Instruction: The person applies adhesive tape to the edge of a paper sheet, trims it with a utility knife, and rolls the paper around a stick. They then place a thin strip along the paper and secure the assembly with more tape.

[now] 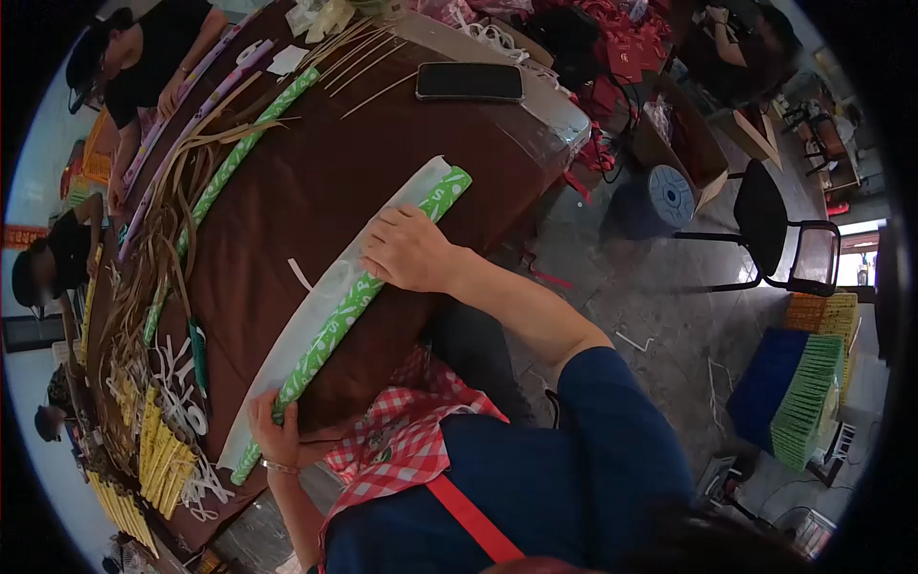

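Note:
A long green patterned roll lies diagonally on the brown cloth, with a white strip of its sheet showing along its left side. Near its upper end my right hand is closed over the roll, fingers bent across the white edge. My left hand wraps round the lower end, and a bracelet shows at its wrist. A small white strip sticks out left of the roll. To the left lies a second green patterned roll among brown strips.
A dark phone lies at the table's far side. Yellow rolls and white cords are at the lower left. Other people stand along the left. A blue drum and a black chair stand on the right.

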Demonstrator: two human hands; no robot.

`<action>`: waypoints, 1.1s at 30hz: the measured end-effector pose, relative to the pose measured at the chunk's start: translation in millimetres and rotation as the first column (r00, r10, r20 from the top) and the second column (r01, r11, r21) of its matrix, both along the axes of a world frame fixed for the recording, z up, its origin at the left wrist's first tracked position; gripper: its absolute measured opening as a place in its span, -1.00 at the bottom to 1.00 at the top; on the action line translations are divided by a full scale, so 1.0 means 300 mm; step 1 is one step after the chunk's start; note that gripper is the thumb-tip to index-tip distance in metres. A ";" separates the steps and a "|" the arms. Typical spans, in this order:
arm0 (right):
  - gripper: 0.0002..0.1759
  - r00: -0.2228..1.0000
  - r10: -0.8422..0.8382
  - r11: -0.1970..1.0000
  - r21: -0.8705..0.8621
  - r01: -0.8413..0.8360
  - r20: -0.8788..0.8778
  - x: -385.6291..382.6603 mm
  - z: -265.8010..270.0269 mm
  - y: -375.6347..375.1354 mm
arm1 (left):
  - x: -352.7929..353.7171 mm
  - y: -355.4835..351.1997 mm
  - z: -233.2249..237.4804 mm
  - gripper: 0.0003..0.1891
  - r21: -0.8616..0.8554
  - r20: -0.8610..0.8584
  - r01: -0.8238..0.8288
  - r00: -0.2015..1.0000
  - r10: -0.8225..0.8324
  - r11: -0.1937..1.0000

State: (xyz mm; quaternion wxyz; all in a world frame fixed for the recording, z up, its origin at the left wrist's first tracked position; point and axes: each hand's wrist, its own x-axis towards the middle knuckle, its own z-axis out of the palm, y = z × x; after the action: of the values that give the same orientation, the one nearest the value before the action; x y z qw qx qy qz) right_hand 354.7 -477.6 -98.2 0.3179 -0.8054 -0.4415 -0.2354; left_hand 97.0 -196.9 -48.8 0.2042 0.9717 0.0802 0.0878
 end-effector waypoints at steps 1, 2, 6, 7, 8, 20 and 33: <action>-0.81 1.000 0.005 1.000 0.015 -0.005 0.007 0.000 0.000 -0.001 | 0.005 0.001 0.001 -0.69 -0.015 0.010 -0.004 1.000 0.004 1.000; -0.81 1.000 0.002 1.000 0.019 -0.002 0.003 -0.001 0.000 -0.004 | 0.013 0.002 0.006 -0.69 -0.012 0.007 -0.001 1.000 0.001 1.000; -0.82 1.000 0.023 0.999 0.022 -0.023 -0.021 0.000 0.008 -0.010 | 0.056 -0.030 0.060 -0.70 -0.029 -0.078 0.026 0.997 -0.028 0.999; -0.83 0.999 0.018 1.000 0.010 -0.018 -0.026 0.000 0.012 -0.005 | 0.073 -0.047 0.080 -0.70 -0.033 -0.115 0.028 0.993 -0.031 0.999; -0.84 1.000 0.002 1.000 -0.024 -0.002 -0.013 -0.002 0.023 -0.007 | 0.085 -0.061 0.091 -0.70 -0.015 -0.111 -0.016 0.994 0.014 1.000; -0.84 0.998 0.056 0.993 -0.106 -0.060 -0.040 0.003 0.038 -0.013 | 0.643 -0.020 0.160 -0.89 0.155 0.200 0.248 0.940 -0.276 0.956; -0.86 0.990 0.108 0.987 -0.109 -0.117 -0.089 0.010 0.065 -0.012 | 1.124 0.150 -0.014 -0.84 0.192 0.098 -0.296 0.954 0.282 0.936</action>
State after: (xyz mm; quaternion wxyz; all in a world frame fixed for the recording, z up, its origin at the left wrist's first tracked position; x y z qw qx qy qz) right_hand 357.6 -481.2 -78.8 0.3024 -0.8051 -0.4853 -0.1577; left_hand 434.3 -151.8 -53.2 0.0906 0.9615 0.2057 0.1582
